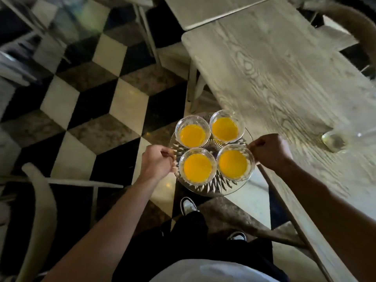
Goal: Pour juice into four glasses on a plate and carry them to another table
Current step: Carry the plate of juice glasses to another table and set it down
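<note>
4 glasses on a plate (211, 189)
Plate is above the floor (97, 123), left of the worktop (284, 78); chair (40, 210) far left.

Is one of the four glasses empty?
No, all four glasses on the plate hold orange juice, and the left hand and right hand grip the plate's rim.

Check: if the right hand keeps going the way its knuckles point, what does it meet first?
Probably the near-right juice glass: the right hand grips the glass plate at its rim, knuckles toward that glass. Gap unclear from above.
</note>
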Action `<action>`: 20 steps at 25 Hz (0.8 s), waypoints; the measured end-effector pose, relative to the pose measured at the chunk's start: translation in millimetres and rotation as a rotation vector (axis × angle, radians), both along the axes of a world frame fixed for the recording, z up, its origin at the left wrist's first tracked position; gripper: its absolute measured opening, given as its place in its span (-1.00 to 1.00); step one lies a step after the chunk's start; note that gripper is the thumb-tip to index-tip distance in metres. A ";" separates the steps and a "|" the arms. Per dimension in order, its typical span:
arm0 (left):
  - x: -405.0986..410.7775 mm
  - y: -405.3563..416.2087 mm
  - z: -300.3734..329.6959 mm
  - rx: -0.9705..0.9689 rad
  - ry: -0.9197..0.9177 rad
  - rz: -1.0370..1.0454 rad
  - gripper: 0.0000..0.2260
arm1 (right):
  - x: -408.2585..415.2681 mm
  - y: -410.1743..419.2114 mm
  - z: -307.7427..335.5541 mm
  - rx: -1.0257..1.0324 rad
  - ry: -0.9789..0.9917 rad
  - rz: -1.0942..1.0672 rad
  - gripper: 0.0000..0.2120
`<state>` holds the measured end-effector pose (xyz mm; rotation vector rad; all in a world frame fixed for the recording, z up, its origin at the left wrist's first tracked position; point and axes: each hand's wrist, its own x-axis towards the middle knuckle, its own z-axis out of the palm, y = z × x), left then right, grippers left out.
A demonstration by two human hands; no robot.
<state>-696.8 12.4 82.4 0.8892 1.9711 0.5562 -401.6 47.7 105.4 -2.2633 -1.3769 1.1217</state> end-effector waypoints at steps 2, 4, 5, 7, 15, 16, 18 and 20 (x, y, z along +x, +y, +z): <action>-23.7 10.0 -0.5 0.017 0.010 0.015 -0.78 | -24.8 19.8 1.5 -0.002 0.012 0.029 -0.80; -43.5 16.2 0.8 0.054 0.026 0.030 -0.74 | -46.5 36.6 2.7 -0.014 0.036 0.045 -0.84; -51.3 18.7 1.3 0.064 0.035 0.037 -0.73 | -55.4 43.9 3.4 -0.021 0.036 0.057 -0.85; -69.5 25.4 1.6 0.062 0.047 0.072 -0.74 | -75.0 60.0 1.0 -0.035 0.028 0.098 -0.83; -124.9 56.1 7.4 0.022 -0.039 0.249 -0.76 | -139.4 115.7 -6.4 -0.011 0.024 0.224 -0.79; -130.1 61.1 8.4 0.024 -0.037 0.258 -0.75 | -145.9 124.8 -8.2 -0.013 0.019 0.246 -0.78; -140.8 72.1 8.2 0.019 -0.052 0.300 -0.74 | -159.5 144.1 -8.2 -0.022 0.010 0.282 -0.75; -151.8 84.5 5.4 0.015 -0.075 0.352 -0.74 | -172.7 164.7 -7.6 -0.029 0.020 0.311 -0.74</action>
